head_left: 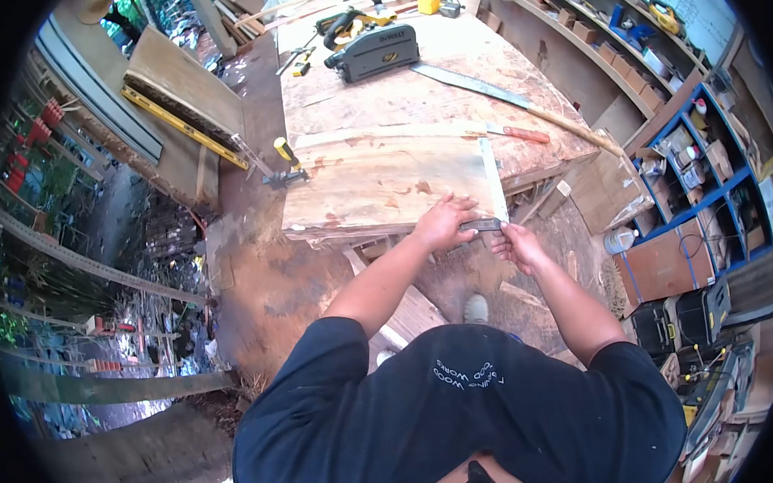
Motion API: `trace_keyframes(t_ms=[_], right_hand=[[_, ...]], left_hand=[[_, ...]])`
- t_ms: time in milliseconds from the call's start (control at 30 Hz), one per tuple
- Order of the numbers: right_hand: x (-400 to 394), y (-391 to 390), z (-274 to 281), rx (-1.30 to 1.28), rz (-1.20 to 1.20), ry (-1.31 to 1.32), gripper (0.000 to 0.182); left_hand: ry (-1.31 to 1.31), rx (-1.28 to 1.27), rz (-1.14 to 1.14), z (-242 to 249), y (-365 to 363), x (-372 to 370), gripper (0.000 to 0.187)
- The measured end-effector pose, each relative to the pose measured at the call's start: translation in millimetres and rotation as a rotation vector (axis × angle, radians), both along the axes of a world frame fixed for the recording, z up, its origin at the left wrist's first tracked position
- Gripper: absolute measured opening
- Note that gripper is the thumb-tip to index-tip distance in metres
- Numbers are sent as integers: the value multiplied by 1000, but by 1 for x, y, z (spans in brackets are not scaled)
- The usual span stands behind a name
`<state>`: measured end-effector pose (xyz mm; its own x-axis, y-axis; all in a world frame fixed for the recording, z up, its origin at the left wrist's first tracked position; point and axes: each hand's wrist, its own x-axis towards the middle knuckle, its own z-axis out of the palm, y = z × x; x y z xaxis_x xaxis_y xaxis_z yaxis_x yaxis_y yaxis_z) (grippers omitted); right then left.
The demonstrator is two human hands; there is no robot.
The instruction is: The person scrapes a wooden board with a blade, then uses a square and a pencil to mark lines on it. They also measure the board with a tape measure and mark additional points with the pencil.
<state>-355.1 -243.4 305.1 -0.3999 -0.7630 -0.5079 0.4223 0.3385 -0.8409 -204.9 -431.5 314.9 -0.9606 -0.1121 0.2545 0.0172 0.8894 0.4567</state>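
A wide wooden board (pixel 375 185) lies on the near end of the worktable. Along its right end runs the pale blade of a try square (pixel 493 179), whose dark stock sits against the near edge. My left hand (pixel 445 223) rests on the board's near edge with fingers spread, its thumb by the stock. At the square's near right corner, my right hand (pixel 518 245) is closed in a pinch on the square. A red-handled knife (pixel 525 134) lies just beyond the board's right end.
A DeWalt circular saw (pixel 381 53) stands farther back on the table. A long blade with a wooden handle (pixel 573 128) slants across the right side. A yellow-handled clamp (pixel 287 152) is at the board's left end. Blue shelving (pixel 707 191) stands at right.
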Motion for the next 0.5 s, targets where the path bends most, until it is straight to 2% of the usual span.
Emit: trace_keyframes(t_ms=[100,133,200,233,300,367,400,467,500], right_hand=[[-19,-1,-14,-86,85,-56,24],[-23,2,-13,-79,101,-69,24],[-36,2,-4,-225,160,-86,21],[-44,0,7,-230,170,-99,21],[-65,-3,33,-300,208,-107,19],[-96,-29,48,-312,278,-100,18],[-112,-48,51,-294,308,-19,19],[-138,-95,59,-254,368,146,20],[-149,-121,60,-228,393,227,21]], left_hand=[[17,25,32,1,2,2,46],[7,97,34,6,3,5,47],[31,274,75,22,5,7,50],[21,269,88,24,5,11,50],[172,623,189,26,4,23,48],[208,734,325,29,-1,39,46],[216,723,353,35,-2,46,46],[248,730,597,51,-5,59,43],[257,718,622,55,-12,65,43]])
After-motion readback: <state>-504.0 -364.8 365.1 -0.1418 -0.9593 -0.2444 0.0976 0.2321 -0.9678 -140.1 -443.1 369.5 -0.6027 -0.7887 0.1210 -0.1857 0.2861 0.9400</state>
